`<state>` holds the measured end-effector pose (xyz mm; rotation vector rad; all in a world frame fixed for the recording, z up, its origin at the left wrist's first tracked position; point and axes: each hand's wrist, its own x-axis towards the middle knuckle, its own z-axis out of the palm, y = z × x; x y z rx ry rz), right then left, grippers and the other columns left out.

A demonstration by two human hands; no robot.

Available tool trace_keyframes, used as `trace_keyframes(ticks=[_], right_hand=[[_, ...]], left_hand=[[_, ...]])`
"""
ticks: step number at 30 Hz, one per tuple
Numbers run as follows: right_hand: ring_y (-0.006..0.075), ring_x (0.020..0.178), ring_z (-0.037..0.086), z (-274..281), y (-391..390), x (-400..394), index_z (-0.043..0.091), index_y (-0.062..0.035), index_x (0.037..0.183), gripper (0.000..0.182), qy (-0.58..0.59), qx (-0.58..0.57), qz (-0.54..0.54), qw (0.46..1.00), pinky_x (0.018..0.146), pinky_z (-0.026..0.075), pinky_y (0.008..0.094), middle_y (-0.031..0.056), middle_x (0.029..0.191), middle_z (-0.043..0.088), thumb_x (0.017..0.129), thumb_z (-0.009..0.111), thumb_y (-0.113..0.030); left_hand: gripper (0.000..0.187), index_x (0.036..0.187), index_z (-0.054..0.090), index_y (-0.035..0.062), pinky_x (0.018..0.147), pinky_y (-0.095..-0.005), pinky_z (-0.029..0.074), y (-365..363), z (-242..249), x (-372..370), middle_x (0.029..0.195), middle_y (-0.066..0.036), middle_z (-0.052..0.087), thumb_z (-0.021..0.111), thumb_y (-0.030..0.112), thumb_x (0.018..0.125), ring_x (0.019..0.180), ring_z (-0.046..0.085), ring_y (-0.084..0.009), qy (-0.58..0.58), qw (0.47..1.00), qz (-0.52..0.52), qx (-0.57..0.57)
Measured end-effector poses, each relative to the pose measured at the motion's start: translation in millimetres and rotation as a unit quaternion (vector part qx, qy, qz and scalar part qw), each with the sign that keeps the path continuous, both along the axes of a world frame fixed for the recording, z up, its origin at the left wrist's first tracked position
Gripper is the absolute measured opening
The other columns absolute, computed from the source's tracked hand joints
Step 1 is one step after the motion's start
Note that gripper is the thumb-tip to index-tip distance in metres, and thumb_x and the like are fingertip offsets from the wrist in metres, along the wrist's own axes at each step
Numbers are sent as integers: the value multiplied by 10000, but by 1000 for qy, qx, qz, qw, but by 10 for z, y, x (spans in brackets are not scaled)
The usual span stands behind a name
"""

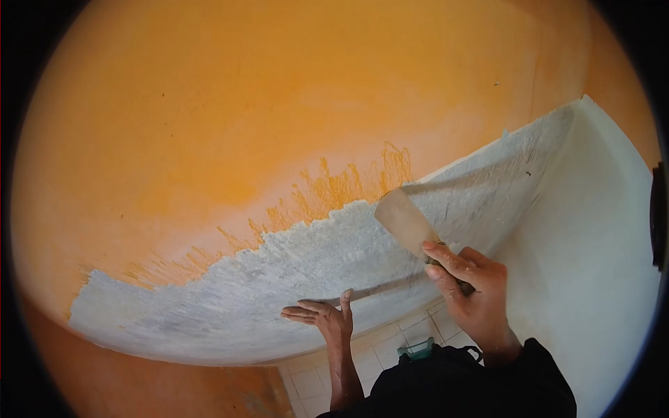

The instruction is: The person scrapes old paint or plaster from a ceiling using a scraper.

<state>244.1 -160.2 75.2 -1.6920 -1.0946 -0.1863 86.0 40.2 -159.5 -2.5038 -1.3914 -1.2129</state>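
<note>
My right hand (pixel 474 289) is wrapped round the handle of a putty knife (pixel 406 221). The knife's wide blade points up and left, and its tip lies at the border between the orange paint (pixel 230 104) and the grey scraped band (pixel 279 272) of the wall. Squiggly scratch marks (pixel 334 181) run through the orange just left of the blade. Lower down, my left hand (pixel 327 317) is spread with its fingers apart, beside the grey band and holding nothing; whether it touches the wall is hard to tell.
A pale bare wall (pixel 578 244) meets the grey band at a corner on the right. Below lie white floor tiles (pixel 376 348) and a green object (pixel 417 350), partly hidden by dark clothing. A dark object (pixel 658 216) sits at the far right edge.
</note>
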Motion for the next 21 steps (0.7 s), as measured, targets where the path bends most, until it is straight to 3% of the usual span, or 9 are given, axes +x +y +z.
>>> trace_keyframes(ticks=[9,18,21], right_hand=[[143,486,454,-115,48,5,654,-136,1155,393,-25,21,-10,999,440,391,271,78,623,549,776,719,-55],[137,471,445,-136,18,-50,657,-139,1155,381,16,3,0,1000,429,370,277,64,578,487,784,720,-79],[127,469,438,-8,45,-98,655,-136,1159,379,-19,28,-4,999,422,363,278,59,571,475,789,717,-81]], left_hand=[[1195,1366,-293,-22,937,-746,-94,-12,3,0,1338,-406,-339,555,619,821,1239,-290,-603,-4,1000,-7,-6],[1181,1374,-291,-4,941,-747,-83,-21,16,-4,1339,-400,-344,551,615,825,1246,-287,-597,-14,1000,-4,-20],[1176,1375,-292,1,940,-748,-80,-47,-2,-30,1337,-402,-344,547,617,827,1245,-287,-599,-6,1000,-2,-6]])
